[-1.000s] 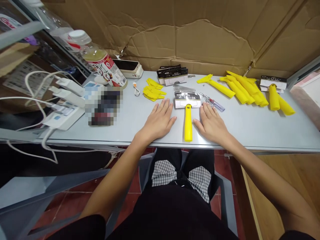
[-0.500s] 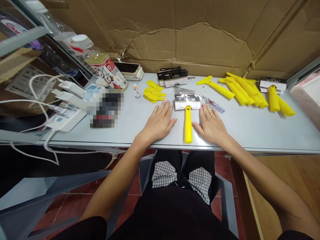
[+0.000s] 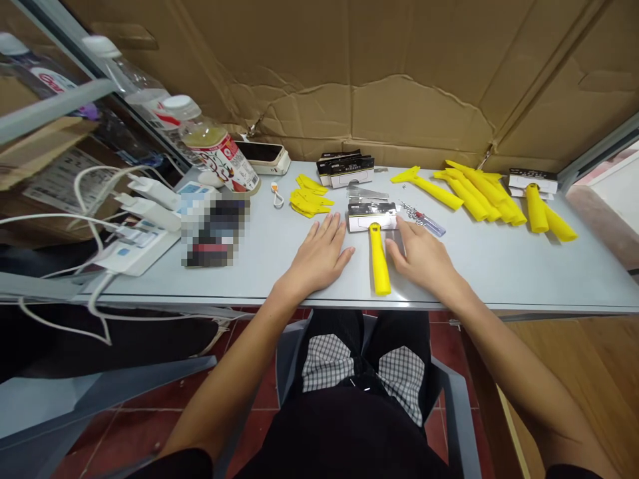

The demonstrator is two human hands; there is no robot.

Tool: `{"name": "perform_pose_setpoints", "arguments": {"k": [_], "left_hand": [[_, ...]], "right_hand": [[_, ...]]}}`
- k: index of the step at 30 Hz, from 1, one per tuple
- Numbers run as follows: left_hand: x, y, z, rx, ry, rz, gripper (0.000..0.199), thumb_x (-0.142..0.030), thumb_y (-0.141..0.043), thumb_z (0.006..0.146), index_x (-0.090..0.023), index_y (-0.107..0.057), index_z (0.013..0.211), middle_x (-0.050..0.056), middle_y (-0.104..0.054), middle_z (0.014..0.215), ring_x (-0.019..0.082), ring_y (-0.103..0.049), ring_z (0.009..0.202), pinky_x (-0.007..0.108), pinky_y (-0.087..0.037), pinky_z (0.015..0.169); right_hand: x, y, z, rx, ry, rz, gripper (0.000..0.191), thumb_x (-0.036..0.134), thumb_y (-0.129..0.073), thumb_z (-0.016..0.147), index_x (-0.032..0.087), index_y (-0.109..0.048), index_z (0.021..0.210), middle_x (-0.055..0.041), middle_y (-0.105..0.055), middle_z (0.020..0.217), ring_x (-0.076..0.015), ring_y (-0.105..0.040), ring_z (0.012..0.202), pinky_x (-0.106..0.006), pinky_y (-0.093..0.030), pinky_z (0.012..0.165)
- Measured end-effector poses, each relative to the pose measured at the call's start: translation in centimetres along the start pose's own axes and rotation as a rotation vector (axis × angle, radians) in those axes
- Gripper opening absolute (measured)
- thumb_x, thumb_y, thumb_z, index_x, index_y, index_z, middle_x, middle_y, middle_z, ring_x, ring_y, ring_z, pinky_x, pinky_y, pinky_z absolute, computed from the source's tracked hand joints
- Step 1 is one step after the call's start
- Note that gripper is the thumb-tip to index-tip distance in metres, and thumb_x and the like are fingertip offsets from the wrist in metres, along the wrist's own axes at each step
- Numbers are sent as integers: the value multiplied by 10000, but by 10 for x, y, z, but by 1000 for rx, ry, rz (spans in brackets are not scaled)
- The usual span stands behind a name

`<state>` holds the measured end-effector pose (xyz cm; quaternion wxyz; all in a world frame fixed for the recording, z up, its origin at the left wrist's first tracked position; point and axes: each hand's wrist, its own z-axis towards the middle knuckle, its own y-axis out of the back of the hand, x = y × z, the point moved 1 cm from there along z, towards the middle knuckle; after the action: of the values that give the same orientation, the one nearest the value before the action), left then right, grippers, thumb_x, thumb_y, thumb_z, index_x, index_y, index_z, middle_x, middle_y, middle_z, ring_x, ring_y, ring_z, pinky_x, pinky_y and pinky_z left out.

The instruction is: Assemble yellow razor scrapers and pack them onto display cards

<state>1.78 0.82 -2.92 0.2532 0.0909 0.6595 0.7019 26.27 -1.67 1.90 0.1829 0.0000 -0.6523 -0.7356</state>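
Note:
My left hand point(image 3: 321, 256) lies flat on the grey tabletop, fingers outstretched and holding nothing. Just right of it is a scraper-like tool: a yellow handle point(image 3: 380, 266) with its near end toward me, and a black-and-white packaged head point(image 3: 372, 217) across its far end. My right hand point(image 3: 422, 256) is on the other side, thumb apart from the fingers. Its fingertips are at the right end of the packaged head and seem to touch it, without gripping. A screwdriver with a clear handle point(image 3: 433, 226) lies beyond the right hand, beside a small pile of screws point(image 3: 410, 211).
Yellow handles point(image 3: 474, 193) lie in a heap at the right, near another packaged tool point(image 3: 536, 207). Behind the hands are stacked black-and-white packages point(image 3: 349, 171), metal blades point(image 3: 367, 193) and flat yellow pieces point(image 3: 309, 198). Bottles point(image 3: 224, 159) and a power strip point(image 3: 144, 243) stand left.
My right hand has shifted inward to the packaged head, its fingers no longer lying flat. The yellow handle has turned slightly, its near end to the right. The view has tilted a little.

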Motion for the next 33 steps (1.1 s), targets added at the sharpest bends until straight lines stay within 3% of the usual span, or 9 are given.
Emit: {"name": "perform_pose_setpoints", "arguments": {"k": [5,11,16,24,33], "left_hand": [[0,1,0,-6,-5,6,714,-467,-345,1135,-12,-367,1684,266,-243,1815,374,-185,1712,572,-173,1380],[1,1,-2,-36,-25,-6,715,-452,-370,1133,28,-395,1663,279,-295,1793,393,-237,1696,572,-201,1378],[3,1,-3,-52,-31,-12,705,-456,-387,1132,25,-431,1645,277,-347,1774,402,-280,1681,569,-224,1375],[7,-1,-2,-61,-36,-3,687,-462,-393,1127,7,-462,1624,277,-369,1764,400,-293,1678,578,-245,1369],[10,-5,-2,-50,-40,10,709,-464,-391,1122,31,-444,1627,292,-353,1767,400,-288,1679,569,-256,1371]], "right_hand": [[48,6,16,-1,30,-113,603,534,-456,1089,105,-656,1463,-228,-704,1414,-451,-610,1289,-583,-562,976],[58,-13,29,37,83,-148,409,302,-491,1058,107,-687,1359,-218,-671,1457,-429,-533,1318,-554,-533,978],[46,-8,15,64,142,-131,409,143,-453,1017,132,-708,1337,-166,-683,1467,-402,-522,1325,-520,-533,938],[13,4,-27,91,264,-60,436,80,-468,999,167,-765,1306,-99,-737,1400,-367,-549,1262,-500,-549,968],[-56,19,-91,-8,238,-44,434,71,-503,975,180,-787,1285,-127,-748,1352,-363,-570,1212,-539,-572,1011]]}}
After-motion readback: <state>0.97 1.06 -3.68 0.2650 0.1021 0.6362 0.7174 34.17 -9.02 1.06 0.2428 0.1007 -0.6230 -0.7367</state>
